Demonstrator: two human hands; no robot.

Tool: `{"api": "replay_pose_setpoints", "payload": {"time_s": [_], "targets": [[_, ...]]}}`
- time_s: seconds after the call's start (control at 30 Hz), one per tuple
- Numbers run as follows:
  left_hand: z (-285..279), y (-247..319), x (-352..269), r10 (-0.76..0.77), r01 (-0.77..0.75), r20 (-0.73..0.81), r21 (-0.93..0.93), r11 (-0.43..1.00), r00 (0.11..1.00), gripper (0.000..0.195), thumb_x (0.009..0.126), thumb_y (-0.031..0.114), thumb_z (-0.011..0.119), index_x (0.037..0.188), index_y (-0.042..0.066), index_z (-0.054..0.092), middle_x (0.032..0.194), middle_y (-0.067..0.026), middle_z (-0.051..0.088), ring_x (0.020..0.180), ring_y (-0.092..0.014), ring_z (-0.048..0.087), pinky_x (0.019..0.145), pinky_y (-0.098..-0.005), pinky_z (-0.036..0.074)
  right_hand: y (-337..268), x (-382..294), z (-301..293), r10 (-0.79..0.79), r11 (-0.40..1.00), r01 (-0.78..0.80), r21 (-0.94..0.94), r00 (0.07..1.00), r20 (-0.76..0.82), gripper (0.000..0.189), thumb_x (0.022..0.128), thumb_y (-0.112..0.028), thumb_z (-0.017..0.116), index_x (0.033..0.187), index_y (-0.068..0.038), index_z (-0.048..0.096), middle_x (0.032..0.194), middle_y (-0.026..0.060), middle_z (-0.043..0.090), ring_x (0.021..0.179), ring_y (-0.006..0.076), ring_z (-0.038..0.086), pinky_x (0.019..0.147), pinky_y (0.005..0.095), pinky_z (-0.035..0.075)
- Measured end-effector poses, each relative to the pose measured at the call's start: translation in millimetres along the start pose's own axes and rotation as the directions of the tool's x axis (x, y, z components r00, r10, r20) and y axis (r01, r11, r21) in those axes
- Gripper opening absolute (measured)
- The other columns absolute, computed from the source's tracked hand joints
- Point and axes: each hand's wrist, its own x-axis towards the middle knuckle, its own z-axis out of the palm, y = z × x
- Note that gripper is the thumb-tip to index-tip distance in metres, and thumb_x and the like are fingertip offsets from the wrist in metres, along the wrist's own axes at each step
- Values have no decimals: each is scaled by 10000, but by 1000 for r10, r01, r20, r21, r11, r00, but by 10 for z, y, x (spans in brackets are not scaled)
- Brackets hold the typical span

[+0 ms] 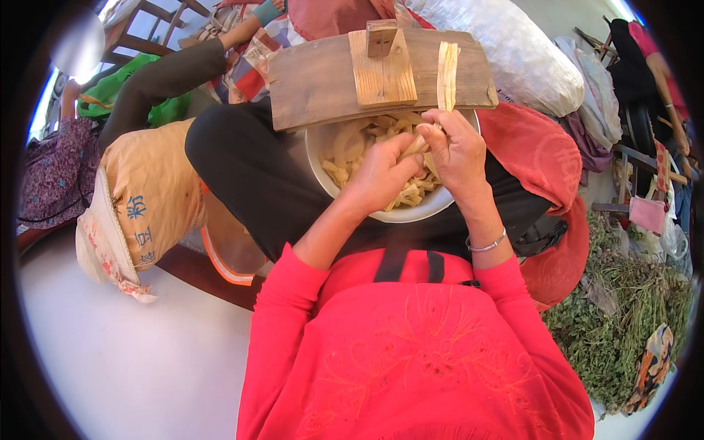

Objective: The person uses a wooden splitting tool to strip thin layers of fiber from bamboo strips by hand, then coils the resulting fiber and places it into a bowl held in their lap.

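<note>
Both my hands work over a metal basin (416, 213) of pale yellow, dried-looking strips (344, 146) in my lap. My left hand (379, 173) grips one end of a pale yellow piece (416, 147). The thumb and fingers of my right hand (457, 151) pinch its other end. Beyond my right fingertips a longer yellow strip (448, 74) extends over the board; whether it joins the held piece is hidden. Across the basin's far side rests a wooden board (313, 82), with a smaller wooden plate (383, 82) and an upright wood block (381, 37) on it.
A tan sack (159, 187) bearing writing stands left, by an orange-rimmed container (231, 253). At the far right lies a heap of green plants (621, 297). A stuffed white sack (495, 52) is beyond the board. Other people's arms (165, 77) show at both sides.
</note>
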Motion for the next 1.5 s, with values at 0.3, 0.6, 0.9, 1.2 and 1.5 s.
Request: {"api": "replay_pose_setpoints", "payload": {"time_s": [0.3,0.6,0.9,1.2,1.5], "targets": [[-65,40,156,81,-77,-19,154,985,997,184,939,201,556,1038,57,615,781,-48,634,673,-183,610,581,-311,457,14,-147,-130,-137,971,107,215,982,133,441,818,-317,701,1159,-49,621,1068,147,650,977,286,610,882,374,467],[-127,416,-49,233,-127,-15,803,583,972,133,906,201,565,965,98,624,723,-155,616,724,-365,615,614,-437,463,32,181,-682,-341,923,340,-180,940,26,359,882,-333,641,1078,-32,645,966,137,663,910,294,626,807,364,480],[-243,769,-117,145,-148,64,698,701,987,199,908,231,584,883,42,639,682,-155,593,621,-298,588,585,-367,454,275,-143,-492,300,939,-343,24,852,429,336,918,-243,569,699,11,579,557,67,500,530,119,439,512,309,401],[9,517,59,73,-52,64,-290,956,995,385,1008,311,427,976,-13,632,593,56,440,518,-33,356,480,-196,283,-643,37,-608,74,747,-307,590,920,385,175,931,-85,564,1037,7,668,689,0,614,610,70,549,579,207,458],[60,208,73,-105,134,90,-436,890,990,216,940,111,532,1145,51,563,692,18,485,572,-47,421,489,-219,341,-141,93,-120,-76,992,73,-107,997,-26,217,808,-114,637,1015,-139,697,758,82,645,633,295,611,558,340,471]]}}
